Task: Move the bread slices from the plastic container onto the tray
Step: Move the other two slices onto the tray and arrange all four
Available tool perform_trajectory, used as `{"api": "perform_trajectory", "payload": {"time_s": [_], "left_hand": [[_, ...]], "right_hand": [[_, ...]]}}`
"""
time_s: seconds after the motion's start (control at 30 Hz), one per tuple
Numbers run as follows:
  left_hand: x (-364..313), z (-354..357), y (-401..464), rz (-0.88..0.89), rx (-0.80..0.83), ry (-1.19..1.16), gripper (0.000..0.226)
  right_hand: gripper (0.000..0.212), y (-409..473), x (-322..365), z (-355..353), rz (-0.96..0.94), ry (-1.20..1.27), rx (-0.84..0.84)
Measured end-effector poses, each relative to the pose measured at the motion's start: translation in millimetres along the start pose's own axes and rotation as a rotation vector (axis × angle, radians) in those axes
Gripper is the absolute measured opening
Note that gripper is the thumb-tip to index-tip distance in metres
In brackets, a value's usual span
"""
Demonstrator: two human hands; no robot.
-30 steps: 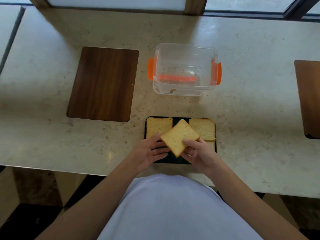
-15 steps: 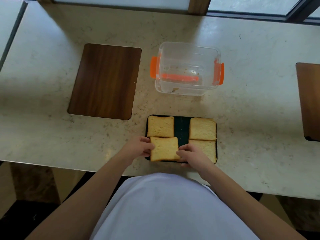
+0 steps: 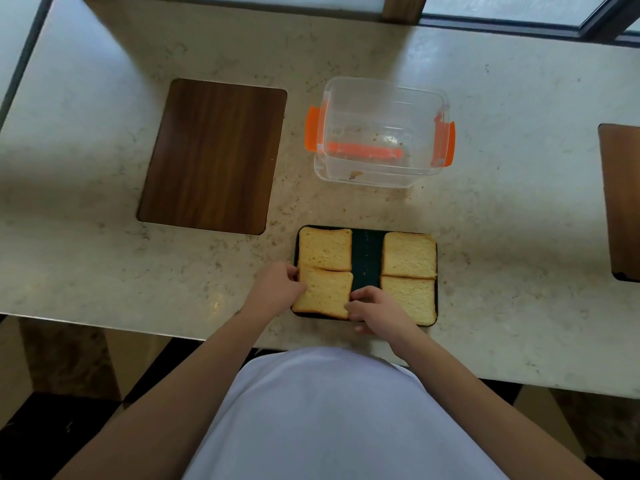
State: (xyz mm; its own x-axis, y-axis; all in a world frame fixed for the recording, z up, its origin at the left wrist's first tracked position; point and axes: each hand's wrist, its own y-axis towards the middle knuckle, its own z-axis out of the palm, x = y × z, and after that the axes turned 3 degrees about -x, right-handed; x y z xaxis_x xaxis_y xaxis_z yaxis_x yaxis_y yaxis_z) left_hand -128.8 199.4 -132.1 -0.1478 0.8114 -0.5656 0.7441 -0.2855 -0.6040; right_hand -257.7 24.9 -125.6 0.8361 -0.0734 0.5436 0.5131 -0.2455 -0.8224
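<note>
Four slices (image 3: 367, 271) are laid flat on the tray (image 3: 366, 252); the near-left slice (image 3: 325, 292) is pinched between left hand (image 3: 277, 289) and right hand (image 3: 375, 308), directly ahead. Only crumbs are seen in the container (image 3: 381, 129).

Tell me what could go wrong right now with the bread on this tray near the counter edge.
The tray sits close to the counter's near edge, so a push from the left hand or right hand might slide it off. Both hands touch the near-left slice, which seems to overhang the tray's left rim; pressing could dent it or tip it out. It also abuts the far-left slice, so nudging may shift that one.
</note>
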Motion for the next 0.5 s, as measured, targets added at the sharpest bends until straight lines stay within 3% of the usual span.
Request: {"api": "perform_trajectory", "payload": {"time_s": [0.13,0.3,0.5], "left_hand": [[4,1,-3,0.113,-0.097,0.059,0.012],[11,5,-6,0.131,-0.128,0.100,0.031],[11,8,-6,0.125,-0.126,0.156,0.021]], "right_hand": [[0.037,1,0,2,-0.018,-0.040,-0.004],[0.036,3,0,3,-0.027,-0.071,-0.030],[0.029,4,4,-1,-0.032,-0.155,-0.031]]}}
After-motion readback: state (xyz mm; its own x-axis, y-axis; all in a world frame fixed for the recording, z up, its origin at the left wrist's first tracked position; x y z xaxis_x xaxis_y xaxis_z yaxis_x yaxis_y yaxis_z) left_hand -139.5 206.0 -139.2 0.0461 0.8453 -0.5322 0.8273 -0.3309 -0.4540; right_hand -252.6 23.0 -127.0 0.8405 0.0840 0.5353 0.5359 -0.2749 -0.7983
